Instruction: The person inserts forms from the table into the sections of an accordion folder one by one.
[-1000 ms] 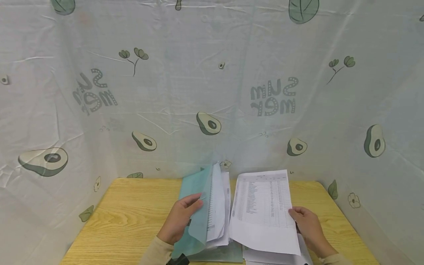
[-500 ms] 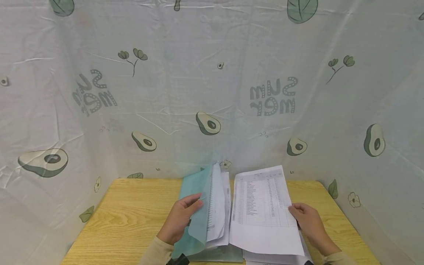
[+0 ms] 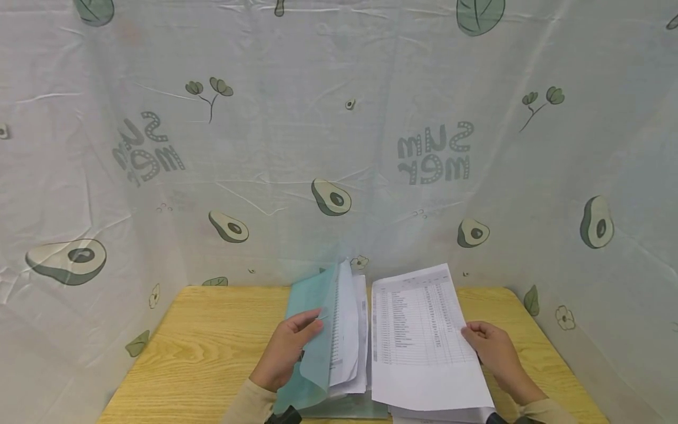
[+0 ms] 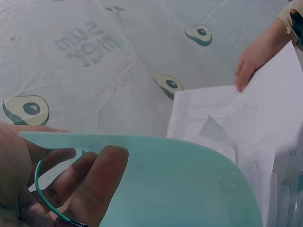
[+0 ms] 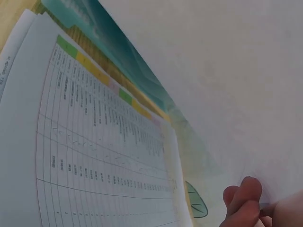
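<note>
My left hand (image 3: 288, 347) grips the front cover of a teal plastic folder (image 3: 312, 288), thumb on one side and fingers on the other. Lifted to a slant, the cover shows a bundle of white papers (image 3: 346, 341) inside. A thin green elastic cord (image 4: 39, 184) loops past the fingers in the left wrist view. On the right, my right hand (image 3: 492, 353) pinches the side edge of a printed sheet (image 3: 424, 330) bearing a table, raised at a tilt. Beneath it lie other sheets (image 3: 439, 416); the right wrist view shows a page with coloured header cells (image 5: 109, 132).
The wooden table (image 3: 212, 335) extends on both sides of the papers. Behind it and at its sides hangs a pale curtain (image 3: 286, 141) printed with avocados and leaves.
The right hand has risen slightly, and the printed sheet has tilted and shifted a little away from the folder's papers. My left hand keeps its place on the folder cover.
</note>
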A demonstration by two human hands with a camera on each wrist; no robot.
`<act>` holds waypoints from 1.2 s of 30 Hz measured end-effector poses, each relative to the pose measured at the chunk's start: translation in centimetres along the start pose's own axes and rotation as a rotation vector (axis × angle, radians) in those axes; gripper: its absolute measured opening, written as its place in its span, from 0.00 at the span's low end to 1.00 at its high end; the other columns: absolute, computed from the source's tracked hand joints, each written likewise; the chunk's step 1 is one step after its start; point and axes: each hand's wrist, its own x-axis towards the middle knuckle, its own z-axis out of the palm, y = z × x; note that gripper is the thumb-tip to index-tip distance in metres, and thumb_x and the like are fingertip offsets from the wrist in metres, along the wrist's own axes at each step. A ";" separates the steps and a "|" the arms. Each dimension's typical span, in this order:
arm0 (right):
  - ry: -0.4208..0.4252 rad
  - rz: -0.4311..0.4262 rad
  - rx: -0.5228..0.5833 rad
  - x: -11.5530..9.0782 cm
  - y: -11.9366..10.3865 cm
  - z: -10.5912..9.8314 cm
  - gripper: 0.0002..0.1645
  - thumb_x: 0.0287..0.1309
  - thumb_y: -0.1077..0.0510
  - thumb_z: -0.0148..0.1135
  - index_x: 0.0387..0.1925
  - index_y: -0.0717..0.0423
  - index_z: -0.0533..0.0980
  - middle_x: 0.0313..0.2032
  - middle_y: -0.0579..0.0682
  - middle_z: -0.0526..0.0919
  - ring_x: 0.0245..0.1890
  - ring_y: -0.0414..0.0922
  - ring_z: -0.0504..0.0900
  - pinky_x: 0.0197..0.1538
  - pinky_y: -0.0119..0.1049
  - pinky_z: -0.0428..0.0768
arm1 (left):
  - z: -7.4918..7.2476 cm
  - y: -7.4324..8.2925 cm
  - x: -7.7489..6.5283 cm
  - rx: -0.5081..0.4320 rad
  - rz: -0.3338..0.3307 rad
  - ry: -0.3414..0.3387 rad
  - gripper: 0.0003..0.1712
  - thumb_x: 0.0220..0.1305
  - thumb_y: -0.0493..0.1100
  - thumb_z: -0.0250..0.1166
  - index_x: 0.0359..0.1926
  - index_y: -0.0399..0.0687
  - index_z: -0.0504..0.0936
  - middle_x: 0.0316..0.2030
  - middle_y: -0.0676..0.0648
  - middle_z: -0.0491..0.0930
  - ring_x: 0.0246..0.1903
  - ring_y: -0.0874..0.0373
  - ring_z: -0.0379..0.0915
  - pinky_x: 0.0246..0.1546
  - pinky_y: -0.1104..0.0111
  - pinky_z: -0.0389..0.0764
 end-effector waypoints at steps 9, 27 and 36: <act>0.014 -0.008 0.011 0.2 0.3 0.2 0.24 0.76 0.57 0.57 0.58 0.77 0.73 0.36 0.53 0.87 0.31 0.43 0.84 0.31 0.36 0.84 | 0.0 -0.2 0.2 -0.010 0.003 -0.010 0.31 0.74 0.51 0.65 0.71 0.39 0.74 0.60 0.41 0.81 0.41 0.60 0.81 0.31 0.69 0.82; 0.137 0.011 -0.015 0.6 -0.4 1.4 0.23 0.74 0.57 0.57 0.57 0.76 0.76 0.44 0.64 0.86 0.33 0.39 0.81 0.32 0.32 0.81 | -0.2 -0.4 0.3 0.011 0.024 -0.012 0.31 0.73 0.52 0.66 0.70 0.40 0.76 0.63 0.41 0.79 0.36 0.62 0.76 0.27 0.74 0.76; 0.088 0.063 0.058 0.6 0.1 0.8 0.24 0.74 0.59 0.56 0.59 0.78 0.73 0.37 0.53 0.86 0.29 0.40 0.83 0.30 0.36 0.84 | -0.2 -0.3 0.3 0.002 0.016 -0.008 0.31 0.73 0.51 0.66 0.70 0.40 0.75 0.62 0.41 0.80 0.38 0.62 0.79 0.28 0.73 0.78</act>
